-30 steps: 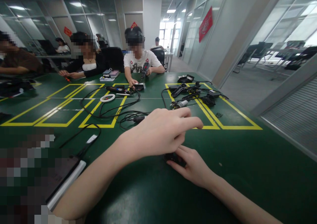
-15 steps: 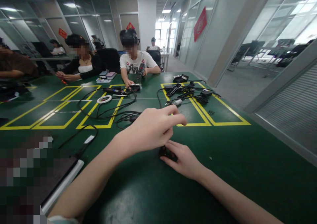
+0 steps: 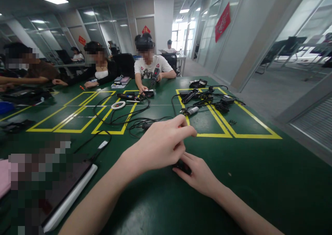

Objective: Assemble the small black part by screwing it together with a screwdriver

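A small black object point(image 3: 182, 166) rests on the green table point(image 3: 249, 179), partly covered by my fingers. My right hand point(image 3: 198, 172) is closed around its right side, thumb at the near edge and fingers at the far edge. Directly above and to the left, my left hand point(image 3: 164, 141) hovers with bent fingers pinched together over the object. A small reddish bit shows between its fingers, too hidden to name.
Black cables point(image 3: 121, 115) and a white ring point(image 3: 118, 105) lie ahead on the left. More cables and a silver-black tool point(image 3: 190, 111) lie ahead on the right. A tablet-like device point(image 3: 70, 200) is at the near left. Across the table a person point(image 3: 153, 67) holds a power drill point(image 3: 155, 76).
The view has turned slightly left, so the room and table things appear farther right. Both hands keep nearly the same pose, with my left hand a little lower over the black object.
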The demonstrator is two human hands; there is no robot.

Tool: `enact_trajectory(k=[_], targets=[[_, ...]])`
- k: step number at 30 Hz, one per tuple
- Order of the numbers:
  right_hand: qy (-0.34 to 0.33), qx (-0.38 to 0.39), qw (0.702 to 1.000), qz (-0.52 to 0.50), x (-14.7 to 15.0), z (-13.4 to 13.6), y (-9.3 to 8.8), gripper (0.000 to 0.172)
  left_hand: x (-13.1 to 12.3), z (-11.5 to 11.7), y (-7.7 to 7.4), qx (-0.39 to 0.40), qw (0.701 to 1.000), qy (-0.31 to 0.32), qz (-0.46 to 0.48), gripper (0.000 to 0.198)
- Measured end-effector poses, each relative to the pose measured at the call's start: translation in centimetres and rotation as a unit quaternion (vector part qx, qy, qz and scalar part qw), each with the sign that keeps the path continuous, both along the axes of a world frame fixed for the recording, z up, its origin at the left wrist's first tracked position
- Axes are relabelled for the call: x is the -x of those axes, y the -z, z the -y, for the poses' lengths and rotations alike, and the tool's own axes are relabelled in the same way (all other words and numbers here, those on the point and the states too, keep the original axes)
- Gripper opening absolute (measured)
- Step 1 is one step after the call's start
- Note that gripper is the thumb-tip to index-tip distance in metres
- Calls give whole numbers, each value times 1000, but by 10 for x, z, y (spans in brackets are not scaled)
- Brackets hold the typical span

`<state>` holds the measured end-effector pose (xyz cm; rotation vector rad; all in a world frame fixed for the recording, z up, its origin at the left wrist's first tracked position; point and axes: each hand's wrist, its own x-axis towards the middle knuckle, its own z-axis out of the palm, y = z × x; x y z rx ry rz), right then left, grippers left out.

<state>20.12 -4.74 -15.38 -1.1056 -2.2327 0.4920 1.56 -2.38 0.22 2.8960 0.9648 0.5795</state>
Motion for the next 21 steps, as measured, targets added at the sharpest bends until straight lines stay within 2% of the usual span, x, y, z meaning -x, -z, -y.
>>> enact_trajectory(k=[7, 10, 15, 21], targets=[[1, 12, 1000, -17, 0, 0, 4, 19, -1, 4, 10, 33, 998, 43, 29, 26], [-2, 15, 999, -34, -1, 0, 4, 16, -3, 5, 5, 47, 998, 42, 15, 25], [3, 28, 999, -45, -1, -1, 1, 5, -3, 6, -4, 76, 996, 48, -12, 34], [1, 26, 1000, -14, 1, -2, 1, 15, 5, 3, -8, 104, 992, 77, 6, 36]])
